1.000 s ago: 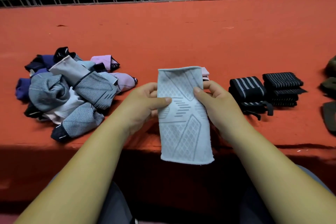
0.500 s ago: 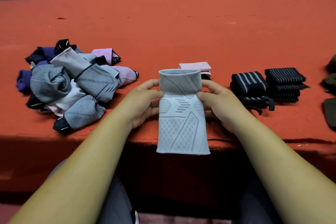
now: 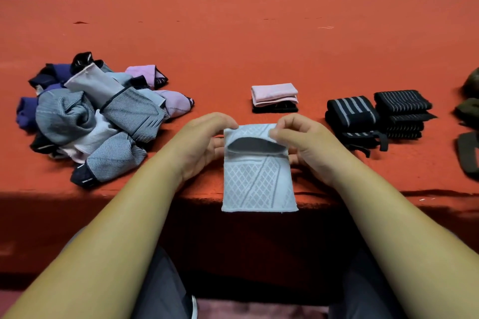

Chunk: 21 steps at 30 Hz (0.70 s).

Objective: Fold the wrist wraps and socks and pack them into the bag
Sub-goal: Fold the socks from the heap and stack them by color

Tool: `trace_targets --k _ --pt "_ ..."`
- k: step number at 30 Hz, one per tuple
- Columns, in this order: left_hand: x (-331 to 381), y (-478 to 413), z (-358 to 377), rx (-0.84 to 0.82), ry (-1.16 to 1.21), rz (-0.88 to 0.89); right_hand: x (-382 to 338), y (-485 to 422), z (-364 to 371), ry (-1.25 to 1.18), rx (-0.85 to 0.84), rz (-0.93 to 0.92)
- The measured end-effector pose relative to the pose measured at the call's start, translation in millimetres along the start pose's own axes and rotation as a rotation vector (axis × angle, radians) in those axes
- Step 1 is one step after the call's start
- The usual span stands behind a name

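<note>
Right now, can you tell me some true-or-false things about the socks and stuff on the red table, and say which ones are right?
1. The left hand and the right hand both pinch the blue sock at its top edge. True.
2. The messy pile of socks lies on the person's right. False: it lies on the left side of the table.
3. A folded pink piece lies on top of a black piece. True.
4. The striped wraps are packed in a bag. False: they sit stacked on the table, right of the hands.
5. The blue sock lies wholly on the table. False: its lower end hangs past the front edge.
</note>
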State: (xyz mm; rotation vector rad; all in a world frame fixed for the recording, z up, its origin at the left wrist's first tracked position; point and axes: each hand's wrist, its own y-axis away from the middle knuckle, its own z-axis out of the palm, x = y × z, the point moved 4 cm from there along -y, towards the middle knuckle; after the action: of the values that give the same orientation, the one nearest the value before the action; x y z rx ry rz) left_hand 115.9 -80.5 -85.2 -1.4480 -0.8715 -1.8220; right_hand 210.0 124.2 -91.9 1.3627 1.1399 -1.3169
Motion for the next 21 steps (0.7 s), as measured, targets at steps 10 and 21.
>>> trace_targets --k 10,21 --pt "-7 0 1 -0.018 -0.035 0.000 5 1 3 -0.116 -0.027 0.027" --pt "-11 7 5 -0.143 -0.163 -0.107 1 11 4 0.051 -0.093 0.015"
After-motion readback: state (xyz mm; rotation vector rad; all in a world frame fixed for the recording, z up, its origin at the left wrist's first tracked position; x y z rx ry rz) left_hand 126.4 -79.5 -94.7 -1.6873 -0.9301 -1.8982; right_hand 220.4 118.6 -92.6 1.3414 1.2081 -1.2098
